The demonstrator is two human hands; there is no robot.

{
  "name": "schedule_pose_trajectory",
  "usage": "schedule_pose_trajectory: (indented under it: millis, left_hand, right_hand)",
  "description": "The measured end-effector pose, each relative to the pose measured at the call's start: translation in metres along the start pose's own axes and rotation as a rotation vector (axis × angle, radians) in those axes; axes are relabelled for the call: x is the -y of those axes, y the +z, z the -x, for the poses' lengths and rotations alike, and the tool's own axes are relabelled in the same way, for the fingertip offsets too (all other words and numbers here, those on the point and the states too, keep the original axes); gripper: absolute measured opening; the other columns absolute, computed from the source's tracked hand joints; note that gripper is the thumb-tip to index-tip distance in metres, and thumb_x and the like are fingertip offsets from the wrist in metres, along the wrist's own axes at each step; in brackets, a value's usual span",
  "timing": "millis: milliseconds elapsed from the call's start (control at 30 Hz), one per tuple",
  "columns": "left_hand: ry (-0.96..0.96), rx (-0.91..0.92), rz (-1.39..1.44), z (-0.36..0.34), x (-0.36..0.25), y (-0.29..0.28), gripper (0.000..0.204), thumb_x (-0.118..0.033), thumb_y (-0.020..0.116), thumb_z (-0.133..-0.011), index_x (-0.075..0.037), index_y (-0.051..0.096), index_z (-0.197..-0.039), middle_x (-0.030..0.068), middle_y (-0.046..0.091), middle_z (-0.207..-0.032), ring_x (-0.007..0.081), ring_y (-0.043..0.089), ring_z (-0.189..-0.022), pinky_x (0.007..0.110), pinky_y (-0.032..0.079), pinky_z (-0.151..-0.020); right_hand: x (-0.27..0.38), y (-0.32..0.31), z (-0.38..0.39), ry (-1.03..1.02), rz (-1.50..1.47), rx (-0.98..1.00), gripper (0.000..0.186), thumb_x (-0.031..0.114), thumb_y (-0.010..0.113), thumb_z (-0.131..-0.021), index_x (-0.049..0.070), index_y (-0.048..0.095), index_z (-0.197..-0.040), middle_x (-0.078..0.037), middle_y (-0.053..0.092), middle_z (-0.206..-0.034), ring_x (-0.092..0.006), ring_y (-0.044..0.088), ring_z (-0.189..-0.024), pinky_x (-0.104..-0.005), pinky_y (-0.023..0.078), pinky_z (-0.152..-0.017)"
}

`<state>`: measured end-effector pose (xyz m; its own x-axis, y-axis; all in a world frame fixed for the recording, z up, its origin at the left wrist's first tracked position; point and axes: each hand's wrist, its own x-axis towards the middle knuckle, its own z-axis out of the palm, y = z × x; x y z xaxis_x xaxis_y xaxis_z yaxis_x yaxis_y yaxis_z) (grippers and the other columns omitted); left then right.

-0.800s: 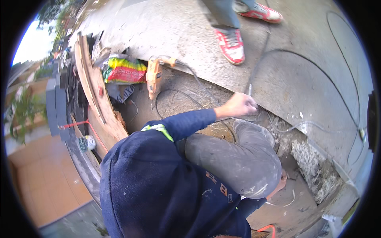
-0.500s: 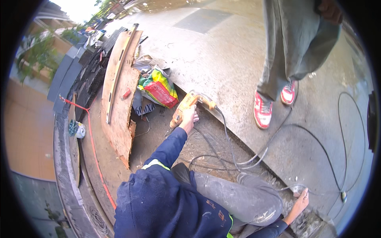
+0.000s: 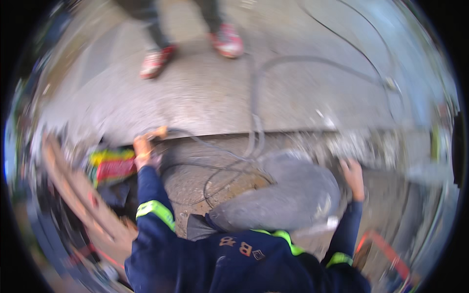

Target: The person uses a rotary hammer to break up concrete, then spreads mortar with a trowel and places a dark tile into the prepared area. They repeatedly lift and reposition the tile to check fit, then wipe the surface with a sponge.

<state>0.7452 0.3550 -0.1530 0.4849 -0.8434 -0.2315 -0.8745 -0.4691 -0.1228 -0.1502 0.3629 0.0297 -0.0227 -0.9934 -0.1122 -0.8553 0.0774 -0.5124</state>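
Note:
At the slab's edge on the left, my left hand (image 3: pixel 145 155) is closed on an orange power drill (image 3: pixel 159 132). The drill's body is mostly hidden behind the hand and blurred. From it a dark cable (image 3: pixel 205 142) runs right across the ground. My right hand (image 3: pixel 353 177) reaches forward to the right of my bent grey-trousered knee, by the broken edge of the slab. Its fingers look stretched and apart, though motion softens them. A dark patch lies by those fingertips; what it is I cannot make out.
A yellow-and-red bag (image 3: pixel 113 165) and a long wooden board (image 3: pixel 78 193) lie left of my left arm. Someone in red shoes (image 3: pixel 227 41) stands on the concrete slab (image 3: pixel 195 97). Loose cable loops (image 3: pixel 207 193) lie before my knee. Red strip (image 3: pixel 388 250) at lower right.
My view has turned right, so the board, drill and standing person sit farther left. My right hand has left the pale cable it was at and moved to the broken edge. The left stays on the drill.

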Motion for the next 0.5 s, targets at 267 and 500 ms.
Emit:
schedule_pose_trajectory:
  millis: [267,500]
  left_hand:
    - [1.730,0.498,-2.070,-0.015,-0.024,-0.016,0.134,-0.030,0.100,-0.058,-0.005,0.021,-0.163,0.0155,0.043,-0.159,0.0344,0.041,-0.150,0.062,0.040,-0.121]
    - [1.201,-0.287,-3.248,0.051,-0.084,-0.081,0.100,-0.021,0.091,-0.062,0.006,0.048,-0.147,0.0212,0.052,-0.144,0.0385,0.051,-0.138,0.060,0.047,-0.120]
  right_hand:
    - [-0.047,-0.008,0.089,0.468,-0.074,0.044,0.028,0.027,0.066,-0.103,0.001,0.074,-0.108,-0.024,0.076,-0.101,-0.0454,0.072,-0.101,-0.0508,0.055,-0.089]
    - [-0.009,-0.018,0.047,0.434,-0.232,-0.035,0.036,0.035,0.068,-0.103,0.001,0.075,-0.110,-0.023,0.077,-0.104,-0.0408,0.074,-0.097,-0.0459,0.057,-0.087]
